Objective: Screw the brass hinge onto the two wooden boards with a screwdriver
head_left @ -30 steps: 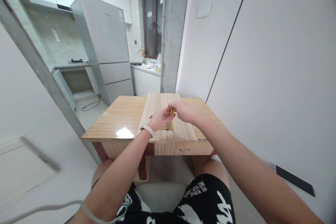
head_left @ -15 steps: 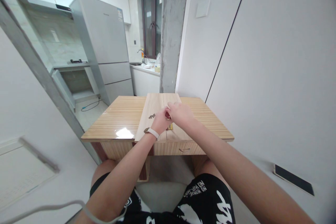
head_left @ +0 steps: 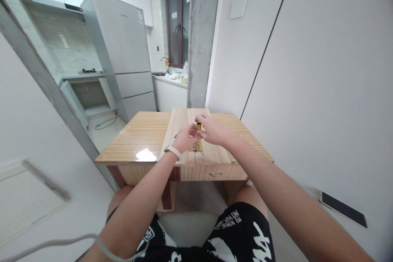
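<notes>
A screwdriver (head_left: 199, 127) with a yellow and black handle stands nearly upright between my hands, its lower end hidden by fingers. My right hand (head_left: 211, 129) has its thumb and fingers around the handle. Close against it on the left, my left hand (head_left: 185, 138), with a white-strapped watch on the wrist, is closed, fingertips curled beside the handle. What those fingertips pinch is hidden. Just below my hands a brass-coloured hinge (head_left: 197, 146) lies across the seam of two pale wooden boards (head_left: 178, 120). A small dark metal piece (head_left: 175, 136) peeks out left of my left hand.
The boards lie across a striped wooden table (head_left: 141, 131) with a drawer (head_left: 211, 173) in front. My knees are under the table edge. A grey cable (head_left: 70, 240) crosses at lower left. A white wall (head_left: 307, 90) stands on the right; a fridge (head_left: 119, 37) is behind.
My hands have shifted apart slightly and turned, so the yellow and black handle and more of the hinge now show. My left hand covers most of the small metal pieces seen before.
</notes>
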A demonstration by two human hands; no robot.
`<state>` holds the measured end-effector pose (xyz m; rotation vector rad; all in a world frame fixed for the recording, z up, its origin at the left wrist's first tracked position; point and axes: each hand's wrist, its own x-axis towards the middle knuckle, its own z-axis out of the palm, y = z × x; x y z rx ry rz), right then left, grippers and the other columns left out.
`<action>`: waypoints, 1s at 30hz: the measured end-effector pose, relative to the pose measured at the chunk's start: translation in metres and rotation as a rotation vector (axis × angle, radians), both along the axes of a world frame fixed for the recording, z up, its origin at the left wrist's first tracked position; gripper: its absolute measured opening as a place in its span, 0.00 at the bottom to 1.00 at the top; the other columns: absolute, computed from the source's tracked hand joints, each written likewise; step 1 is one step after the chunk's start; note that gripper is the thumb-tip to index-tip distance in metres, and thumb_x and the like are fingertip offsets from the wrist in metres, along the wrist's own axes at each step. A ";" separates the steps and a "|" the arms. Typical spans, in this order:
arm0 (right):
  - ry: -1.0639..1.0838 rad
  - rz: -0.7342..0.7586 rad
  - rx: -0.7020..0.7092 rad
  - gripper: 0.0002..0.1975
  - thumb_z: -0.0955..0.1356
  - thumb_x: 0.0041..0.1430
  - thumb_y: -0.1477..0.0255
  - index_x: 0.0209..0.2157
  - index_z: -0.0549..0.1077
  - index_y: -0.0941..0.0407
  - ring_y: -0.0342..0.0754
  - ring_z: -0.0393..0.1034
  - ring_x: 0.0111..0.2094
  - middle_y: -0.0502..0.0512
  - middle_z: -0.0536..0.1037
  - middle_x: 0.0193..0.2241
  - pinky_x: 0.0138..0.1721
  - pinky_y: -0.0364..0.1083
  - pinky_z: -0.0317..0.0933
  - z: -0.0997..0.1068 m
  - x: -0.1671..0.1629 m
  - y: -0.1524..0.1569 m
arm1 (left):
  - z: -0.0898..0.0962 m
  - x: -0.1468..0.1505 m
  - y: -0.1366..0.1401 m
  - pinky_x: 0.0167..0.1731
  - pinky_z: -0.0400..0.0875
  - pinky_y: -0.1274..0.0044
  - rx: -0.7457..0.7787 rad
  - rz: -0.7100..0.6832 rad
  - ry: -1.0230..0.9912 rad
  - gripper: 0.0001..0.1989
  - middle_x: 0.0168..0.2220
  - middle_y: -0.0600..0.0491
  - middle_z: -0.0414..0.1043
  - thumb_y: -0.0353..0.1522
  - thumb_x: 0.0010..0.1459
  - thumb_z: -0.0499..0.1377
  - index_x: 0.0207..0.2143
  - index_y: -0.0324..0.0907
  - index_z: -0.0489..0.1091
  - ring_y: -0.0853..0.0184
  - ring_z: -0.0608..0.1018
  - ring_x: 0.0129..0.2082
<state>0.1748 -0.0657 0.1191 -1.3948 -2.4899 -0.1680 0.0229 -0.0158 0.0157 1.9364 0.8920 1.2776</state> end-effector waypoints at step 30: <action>-0.038 -0.186 0.055 0.20 0.65 0.67 0.59 0.54 0.69 0.57 0.56 0.72 0.47 0.65 0.77 0.48 0.45 0.48 0.61 0.011 -0.005 -0.013 | 0.002 0.005 -0.007 0.35 0.71 0.75 0.087 0.059 0.089 0.06 0.33 0.52 0.76 0.29 0.54 0.62 0.36 0.40 0.71 0.68 0.76 0.32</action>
